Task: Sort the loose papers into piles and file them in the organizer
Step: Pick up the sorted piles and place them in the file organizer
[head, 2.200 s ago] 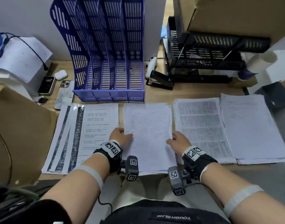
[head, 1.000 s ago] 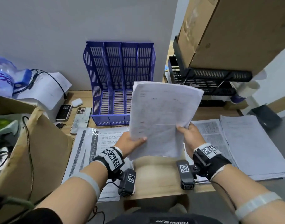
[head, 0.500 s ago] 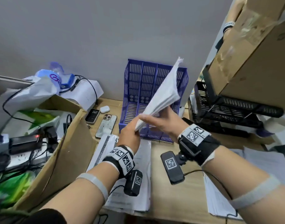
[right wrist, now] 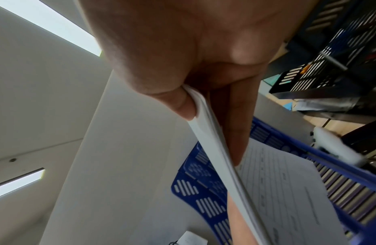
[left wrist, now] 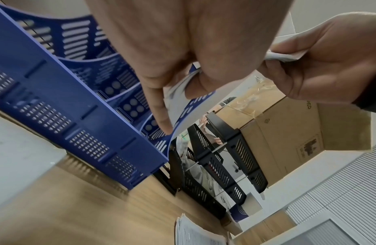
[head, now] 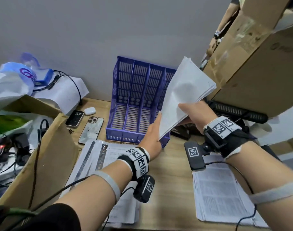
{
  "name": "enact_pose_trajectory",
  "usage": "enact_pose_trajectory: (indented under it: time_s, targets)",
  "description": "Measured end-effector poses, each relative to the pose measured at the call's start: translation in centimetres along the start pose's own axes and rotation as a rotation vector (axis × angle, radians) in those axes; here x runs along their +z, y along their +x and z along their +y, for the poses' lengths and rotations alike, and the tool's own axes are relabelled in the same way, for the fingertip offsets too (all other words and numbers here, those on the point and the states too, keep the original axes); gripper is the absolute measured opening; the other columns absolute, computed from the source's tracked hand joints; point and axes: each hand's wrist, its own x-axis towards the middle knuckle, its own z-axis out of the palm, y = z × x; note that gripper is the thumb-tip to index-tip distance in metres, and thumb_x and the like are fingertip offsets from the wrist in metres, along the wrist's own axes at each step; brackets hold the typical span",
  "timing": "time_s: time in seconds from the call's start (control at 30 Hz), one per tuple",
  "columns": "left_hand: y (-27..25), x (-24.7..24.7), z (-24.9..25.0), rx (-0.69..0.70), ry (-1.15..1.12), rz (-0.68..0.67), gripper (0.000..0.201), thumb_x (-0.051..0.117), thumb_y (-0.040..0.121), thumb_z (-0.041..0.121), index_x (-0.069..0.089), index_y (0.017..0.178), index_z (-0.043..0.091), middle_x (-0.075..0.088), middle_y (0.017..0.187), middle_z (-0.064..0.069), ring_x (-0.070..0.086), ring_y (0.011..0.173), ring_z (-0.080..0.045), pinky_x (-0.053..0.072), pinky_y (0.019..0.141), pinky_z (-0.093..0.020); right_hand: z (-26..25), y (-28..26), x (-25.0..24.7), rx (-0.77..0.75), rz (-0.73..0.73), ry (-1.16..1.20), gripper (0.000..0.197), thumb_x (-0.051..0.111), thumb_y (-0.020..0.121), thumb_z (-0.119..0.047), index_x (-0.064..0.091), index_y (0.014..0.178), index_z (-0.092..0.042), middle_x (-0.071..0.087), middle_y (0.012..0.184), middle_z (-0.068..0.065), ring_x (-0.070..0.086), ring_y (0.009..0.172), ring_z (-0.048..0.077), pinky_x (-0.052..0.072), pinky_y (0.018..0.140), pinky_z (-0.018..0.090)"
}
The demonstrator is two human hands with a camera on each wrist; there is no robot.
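A stack of white papers (head: 184,95) is held tilted on edge above the right end of the blue slotted organizer (head: 134,100), which stands against the wall. My left hand (head: 156,125) pinches the stack's lower corner (left wrist: 174,89) just over the organizer's front right corner. My right hand (head: 188,110) grips the stack's near edge, thumb on top, fingers (right wrist: 237,132) underneath. The organizer's (left wrist: 57,102) visible slots hold nothing. Two other paper piles lie on the desk, a left pile (head: 95,157) and a right pile (head: 217,189).
A big cardboard box (head: 47,155) stands at the left. Two phones (head: 90,129) and an earbud case (head: 90,110) lie left of the organizer. Black mesh trays (head: 239,112) under another cardboard box (head: 259,64) crowd the right. A black stapler (head: 180,132) sits beside the organizer.
Both hands lifted the middle stack off the desk, turned it from flat to on edge and carried it up to the organizer's right end.
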Motion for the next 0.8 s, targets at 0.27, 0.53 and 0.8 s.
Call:
enact_pose_trajectory:
  time_s: [0.27, 0.53, 0.8]
  targets:
    - [4.1, 2.5, 0.0, -0.063, 0.008, 0.022, 0.105, 0.044, 0.082, -0.015, -0.008, 0.155, 0.039, 0.014, 0.161, 0.003, 0.028, 0.145, -0.021, 0.026, 0.103, -0.024, 1.1, 5.2, -2.2, 0.011, -0.066, -0.04, 0.028, 0.054, 0.092, -0.006, 0.057, 0.119, 0.003, 0.067, 0.105, 0.017, 0.068, 0.079, 0.028, 0.055, 0.05, 0.029]
    - [8.9, 3.3, -1.5, -0.25, 0.238, 0.083, 0.097, 0.068, 0.08, 0.03, 0.005, 0.154, 0.043, 0.037, 0.123, -0.007, 0.056, 0.103, -0.032, 0.051, 0.093, -0.044, 2.0, 10.4, -1.9, -0.075, -0.004, -0.066, 0.033, 0.056, 0.09, -0.017, 0.058, 0.123, -0.013, 0.066, 0.119, 0.003, 0.064, 0.11, 0.026, 0.054, 0.094, 0.046]
    - [12.3, 3.7, -3.4, -0.313, 0.236, 0.108, 0.076, 0.071, 0.073, 0.039, 0.037, 0.141, 0.042, 0.069, 0.111, -0.008, 0.066, 0.102, -0.029, 0.056, 0.088, -0.043, 4.3, 11.7, -0.8, -0.193, -0.04, -0.304, 0.02, 0.047, 0.096, -0.026, 0.063, 0.092, -0.015, 0.067, 0.082, 0.007, 0.063, 0.064, 0.019, 0.05, 0.058, 0.034]
